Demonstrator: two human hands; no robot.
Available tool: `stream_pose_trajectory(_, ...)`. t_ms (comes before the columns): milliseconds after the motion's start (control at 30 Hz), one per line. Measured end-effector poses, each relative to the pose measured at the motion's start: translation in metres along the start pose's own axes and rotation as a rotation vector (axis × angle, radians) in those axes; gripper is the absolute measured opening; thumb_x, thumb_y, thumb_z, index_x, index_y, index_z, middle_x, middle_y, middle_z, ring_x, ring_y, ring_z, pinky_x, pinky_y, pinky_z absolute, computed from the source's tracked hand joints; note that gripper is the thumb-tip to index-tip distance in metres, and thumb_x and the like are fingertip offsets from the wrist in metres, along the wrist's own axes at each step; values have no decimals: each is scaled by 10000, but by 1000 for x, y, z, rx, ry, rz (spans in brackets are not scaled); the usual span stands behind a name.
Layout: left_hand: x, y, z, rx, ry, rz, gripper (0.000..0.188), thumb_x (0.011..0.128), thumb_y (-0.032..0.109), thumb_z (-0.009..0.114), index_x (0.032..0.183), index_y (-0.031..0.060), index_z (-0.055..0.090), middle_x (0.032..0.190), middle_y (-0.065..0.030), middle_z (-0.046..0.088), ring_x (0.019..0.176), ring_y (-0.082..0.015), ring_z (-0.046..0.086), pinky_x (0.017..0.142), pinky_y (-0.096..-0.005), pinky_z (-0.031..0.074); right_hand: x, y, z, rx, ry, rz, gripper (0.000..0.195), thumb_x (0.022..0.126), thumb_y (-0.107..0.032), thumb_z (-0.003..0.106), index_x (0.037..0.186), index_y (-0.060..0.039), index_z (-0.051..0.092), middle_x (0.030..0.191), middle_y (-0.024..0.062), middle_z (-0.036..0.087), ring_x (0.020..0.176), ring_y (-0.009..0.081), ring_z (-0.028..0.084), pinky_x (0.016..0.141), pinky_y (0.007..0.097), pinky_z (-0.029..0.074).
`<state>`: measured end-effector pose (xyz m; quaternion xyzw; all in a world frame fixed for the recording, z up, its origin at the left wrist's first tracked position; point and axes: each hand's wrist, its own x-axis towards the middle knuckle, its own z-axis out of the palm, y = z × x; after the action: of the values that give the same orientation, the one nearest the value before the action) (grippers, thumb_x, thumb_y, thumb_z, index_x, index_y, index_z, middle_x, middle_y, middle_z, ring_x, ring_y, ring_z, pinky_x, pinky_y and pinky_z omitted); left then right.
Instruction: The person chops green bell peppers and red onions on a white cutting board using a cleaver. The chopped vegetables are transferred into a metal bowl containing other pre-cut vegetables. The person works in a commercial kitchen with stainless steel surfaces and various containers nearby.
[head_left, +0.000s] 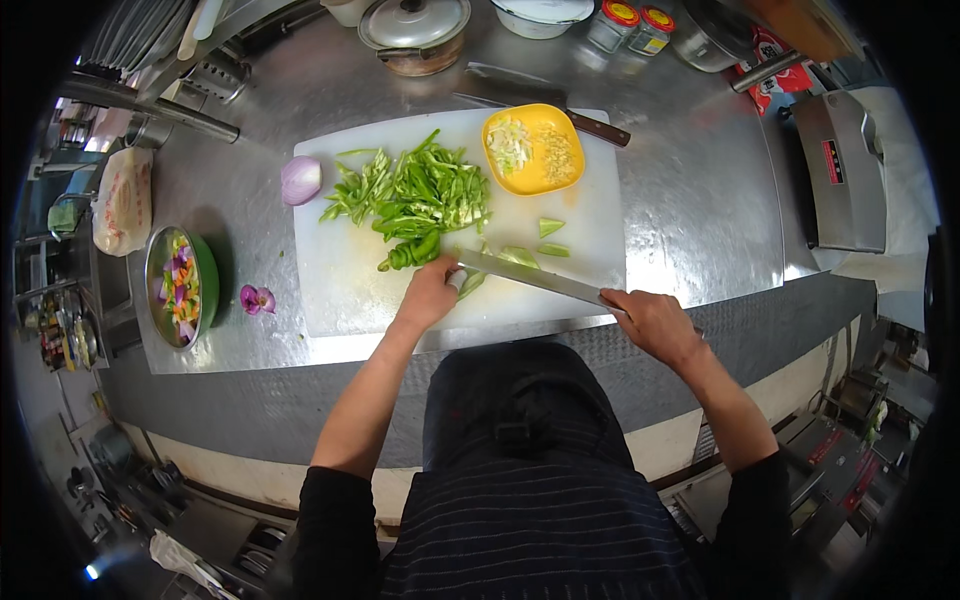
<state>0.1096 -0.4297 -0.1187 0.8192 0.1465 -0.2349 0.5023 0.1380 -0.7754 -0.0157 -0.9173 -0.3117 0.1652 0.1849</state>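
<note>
My right hand (658, 324) grips the handle of a kitchen knife (536, 279). Its long blade slants across a white cutting board (360, 300), with the tip end by the fingers of my left hand (429, 292). That hand is curled, something white on one finger, touching or just beside curled green pepper pieces (412, 253); what its fingers hold is hidden. A pale green piece (471, 285) lies beside the thumb. Beyond is a heap of sliced green pepper (435, 184). More pieces (553, 250) lie past the blade. A yellow dish (534, 185) holds chopped scallion and minced garlic.
Half a purple onion (301, 180) sits at the board's left edge. Purple scraps (258, 299) and a green bowl (210, 281) of mixed vegetable pieces are farther left. Behind the board lie a cleaver (598, 127), a lidded pot (414, 41) and glass jars (613, 30). A metal appliance (840, 180) stands right.
</note>
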Motion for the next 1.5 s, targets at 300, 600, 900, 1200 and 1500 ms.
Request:
stream_pose_trajectory(300,-9,-4,18,13,157,-80,237,769,-8,544,998,-14,604,939,-221,696,914,-398,664,805,-451,525,51,23,-33,-18,-164,-165,210,949,-240,559,1080,-87,620,760,152,665,722,349,662,639,449,526)
stream_pose_trajectory(600,-19,-3,28,53,252,-62,232,799,90,631,1012,-1,651,875,-197,707,844,-381,678,768,-446,538,76,25,-36,-70,-328,-177,224,961,-234,508,1074,-73,615,809,170,674,743,370,660,681,462,536)
stream_pose_trajectory(900,-18,-2,32,112,332,-77,370,749,78,615,1095,-53,633,845,-244,684,842,-411,664,777,-466,536,82,22,-30,-93,-348,-222,148,930,-171,509,998,-53,568,729,177,632,673,371,652,601,466,529)
stream_pose_trajectory(1200,-20,-6,29,50,319,-61,299,769,99,662,1058,24,650,852,-241,678,828,-429,650,742,-479,525,85,-2,-10,-58,-409,-104,117,888,-53,513,993,-26,557,700,221,631,678,421,648,645,503,520)
stream_pose_trajectory(1500,-32,-4,46,6,426,109,140,806,72,680,932,16,700,801,-178,696,663,-289,675,632,-368,527,75,-11,8,58,-271,-154,182,911,-98,521,1075,-61,590,747,215,653,737,410,658,679,484,524)
